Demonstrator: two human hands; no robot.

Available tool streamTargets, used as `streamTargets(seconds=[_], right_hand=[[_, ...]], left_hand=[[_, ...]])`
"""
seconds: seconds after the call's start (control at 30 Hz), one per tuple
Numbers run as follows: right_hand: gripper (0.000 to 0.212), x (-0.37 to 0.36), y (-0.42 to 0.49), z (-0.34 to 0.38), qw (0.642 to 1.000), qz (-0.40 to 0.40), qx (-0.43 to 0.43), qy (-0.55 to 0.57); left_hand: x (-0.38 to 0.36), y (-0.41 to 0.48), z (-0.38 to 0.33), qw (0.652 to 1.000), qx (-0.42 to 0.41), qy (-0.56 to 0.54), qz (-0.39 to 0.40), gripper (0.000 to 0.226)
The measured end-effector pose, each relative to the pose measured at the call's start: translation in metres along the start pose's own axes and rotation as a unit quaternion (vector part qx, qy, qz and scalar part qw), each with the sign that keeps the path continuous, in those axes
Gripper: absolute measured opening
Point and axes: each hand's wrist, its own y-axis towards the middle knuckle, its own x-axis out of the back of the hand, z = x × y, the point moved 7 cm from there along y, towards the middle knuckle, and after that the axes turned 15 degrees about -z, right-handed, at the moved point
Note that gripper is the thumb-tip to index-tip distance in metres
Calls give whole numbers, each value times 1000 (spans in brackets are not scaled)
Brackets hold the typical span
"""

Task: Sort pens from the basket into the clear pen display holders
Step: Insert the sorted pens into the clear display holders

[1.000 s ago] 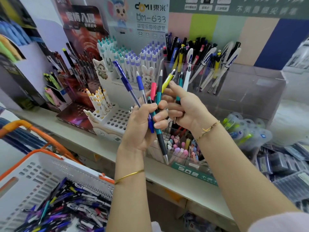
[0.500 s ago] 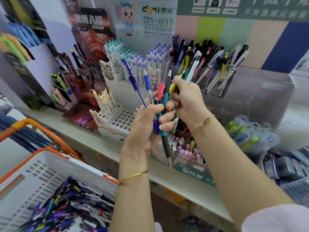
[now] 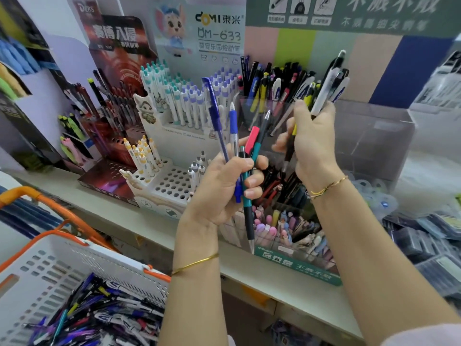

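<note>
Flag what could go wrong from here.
1. The left hand holds a loose fan of pens; the teal pen hangs low out of the grip and might slip.
2. The right hand holds several pens by the crowded clear holder; pushing them in could jam or mix types.

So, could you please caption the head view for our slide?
Left hand grips a pen bundle; right hand holds pens before the clear holder.

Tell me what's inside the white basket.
A loose heap of mixed pens lies in the white basket; whatever is under the heap and behind the left forearm is hidden.
</note>
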Motion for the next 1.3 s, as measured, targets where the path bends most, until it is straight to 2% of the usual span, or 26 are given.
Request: streamTargets(seconds=[0.1,0.23,0.37,0.43,0.63,0.77,0.93,1.07,1.2,1.3], right_hand=[[15,7,-11,9,998,46,10,-34],[21,5,-31,14,992,128,-1,6],[22,10,-28,14,991,122,37,-45],[25,13,-24,14,989,122,46,-63],[19,23,-13,17,995,96,12,0],[23,25,-1,7,996,83,-28,21],[22,34,13,13,990,6,-71,120],[19,44,27,23,994,-15,-54,94],[11,42,19,3,989,8,-107,105],[17,40,14,-11,988,47,-126,81]], left_hand=[[-4,3,4,994,-21,91,-53,37],[-15,8,7,968,-85,212,-106,29],[-25,13,14,937,-130,293,-140,29],[-30,14,18,932,-133,309,-134,32],[-39,18,21,938,-112,302,-131,29],[-41,19,25,943,-91,295,-121,31],[-33,18,24,946,-81,296,-108,30],[-29,17,19,970,-64,218,-82,30],[-35,16,12,994,-49,90,-27,32],[-36,17,11,999,-42,30,9,34]])
